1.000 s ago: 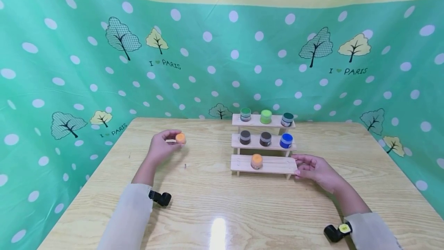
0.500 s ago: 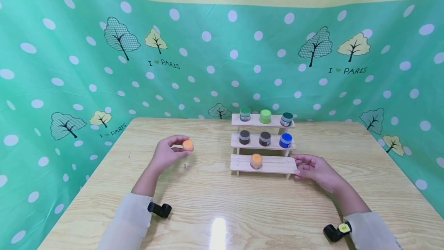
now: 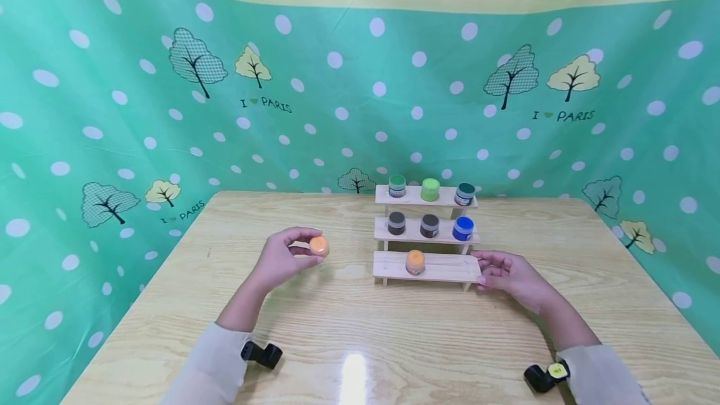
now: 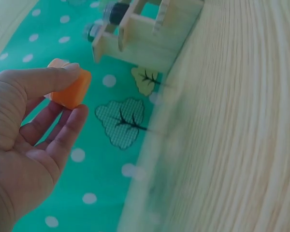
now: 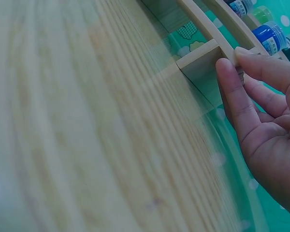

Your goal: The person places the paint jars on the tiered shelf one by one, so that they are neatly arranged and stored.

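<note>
My left hand [image 3: 283,260] pinches a small orange paint jar [image 3: 319,246] between thumb and fingers, left of the rack and above the table. In the left wrist view the orange jar [image 4: 76,91] is tilted, its far side covered by the thumb. A three-step wooden display rack [image 3: 388,265] stands right of centre. My right hand [image 3: 520,281] grips the right end of its lowest step; the right wrist view has thumb and fingertips right at that step's end [image 5: 217,48]. Another orange jar [image 3: 415,262] sits upright on the lowest step, left of its middle.
On the middle step stand two dark jars [image 3: 396,223] and a blue jar [image 3: 463,229]. The top step bears a green jar [image 3: 397,186], a light green jar [image 3: 430,190] and a dark green jar [image 3: 464,194]. Behind the wooden table [image 3: 315,330] hangs a dotted green cloth [image 3: 315,99].
My left hand has carried the orange jar to the right and toward the near side, closer to the rack. The right hand and the rack have stayed in place.
</note>
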`<state>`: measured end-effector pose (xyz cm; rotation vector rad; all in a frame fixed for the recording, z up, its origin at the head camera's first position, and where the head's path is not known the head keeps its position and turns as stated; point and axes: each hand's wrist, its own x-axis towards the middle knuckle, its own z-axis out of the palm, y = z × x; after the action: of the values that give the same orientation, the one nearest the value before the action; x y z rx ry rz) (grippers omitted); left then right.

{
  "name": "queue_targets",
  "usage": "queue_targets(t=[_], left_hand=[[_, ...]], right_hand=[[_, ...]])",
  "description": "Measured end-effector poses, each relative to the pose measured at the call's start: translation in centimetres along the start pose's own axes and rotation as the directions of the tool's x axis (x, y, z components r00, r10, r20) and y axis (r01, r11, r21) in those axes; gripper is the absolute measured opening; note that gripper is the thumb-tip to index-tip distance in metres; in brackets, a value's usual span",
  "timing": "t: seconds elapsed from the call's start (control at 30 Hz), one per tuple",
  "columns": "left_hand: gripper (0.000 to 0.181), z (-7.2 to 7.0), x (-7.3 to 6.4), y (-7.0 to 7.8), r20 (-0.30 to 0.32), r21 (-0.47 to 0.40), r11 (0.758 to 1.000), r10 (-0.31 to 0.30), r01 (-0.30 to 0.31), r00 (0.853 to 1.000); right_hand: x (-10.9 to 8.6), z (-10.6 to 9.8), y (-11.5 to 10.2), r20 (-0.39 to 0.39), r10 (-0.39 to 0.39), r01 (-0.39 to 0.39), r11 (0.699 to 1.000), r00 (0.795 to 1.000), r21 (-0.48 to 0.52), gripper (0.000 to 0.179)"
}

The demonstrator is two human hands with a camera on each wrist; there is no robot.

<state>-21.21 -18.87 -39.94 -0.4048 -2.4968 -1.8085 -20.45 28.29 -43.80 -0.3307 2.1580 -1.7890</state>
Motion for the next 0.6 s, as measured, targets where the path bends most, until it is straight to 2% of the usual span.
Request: queue_targets(t=[0.37, 0.6], left_hand=[[0.045, 1.5, -0.9, 1.7, 0.075, -0.046, 0.996, 0.085, -0.082, 0.994], [0.044, 2.8, -1.1, 2.6, 0.109, -0.039, 0.993, 0.119, -0.115, 0.987]], right_hand=[[0.0, 0.1, 0.1, -0.005, -0.003, 0.003, 1.0, 1.0, 0.001, 0.07], [0.1, 0.0, 0.2, -0.009, 0.002, -0.002, 1.0, 1.0, 0.008, 0.07]])
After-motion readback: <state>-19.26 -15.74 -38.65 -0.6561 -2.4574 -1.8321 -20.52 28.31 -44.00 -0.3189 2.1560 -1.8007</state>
